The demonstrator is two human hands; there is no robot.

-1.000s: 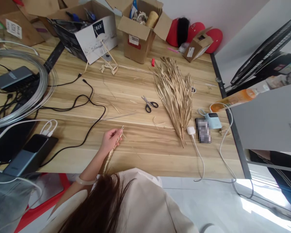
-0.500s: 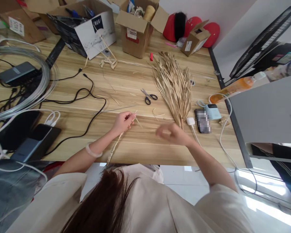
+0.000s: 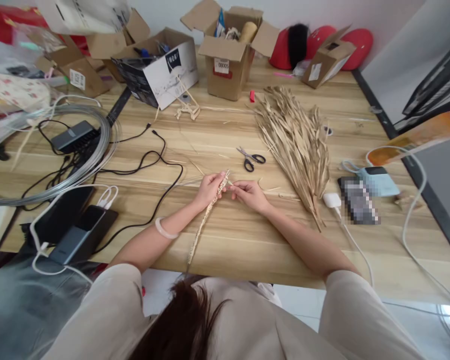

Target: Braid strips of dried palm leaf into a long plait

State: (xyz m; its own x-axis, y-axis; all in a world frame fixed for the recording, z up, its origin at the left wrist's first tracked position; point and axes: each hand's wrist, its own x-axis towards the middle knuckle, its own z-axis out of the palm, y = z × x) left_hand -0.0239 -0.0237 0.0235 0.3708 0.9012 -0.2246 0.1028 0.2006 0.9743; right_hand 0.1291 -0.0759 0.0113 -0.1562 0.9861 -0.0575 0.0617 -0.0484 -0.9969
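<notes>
My left hand (image 3: 210, 190) is closed around the upper end of a pale braided straw strip (image 3: 199, 231), which slants down toward the table's front edge. Beside it, my right hand (image 3: 249, 194) pinches a thin loose straw end close to the strip's tip. Beyond the hands lie black-handled scissors (image 3: 250, 159), their blades apart. Right of the scissors a fan-shaped bundle of dried leaves (image 3: 294, 145) rests with its stems toward me.
On the left are a coil of wire (image 3: 110, 145), black cables and a power bank (image 3: 84, 232). Cardboard boxes (image 3: 227, 72) and red caps (image 3: 281, 47) line the back. A phone (image 3: 358, 200), a light-blue charger (image 3: 378, 181) and an orange bottle (image 3: 416, 137) are at the right.
My right hand has moved left from near the leaf stems and now pinches beside my left hand. The braided strip is turned with more of it showing. The camera view has shifted.
</notes>
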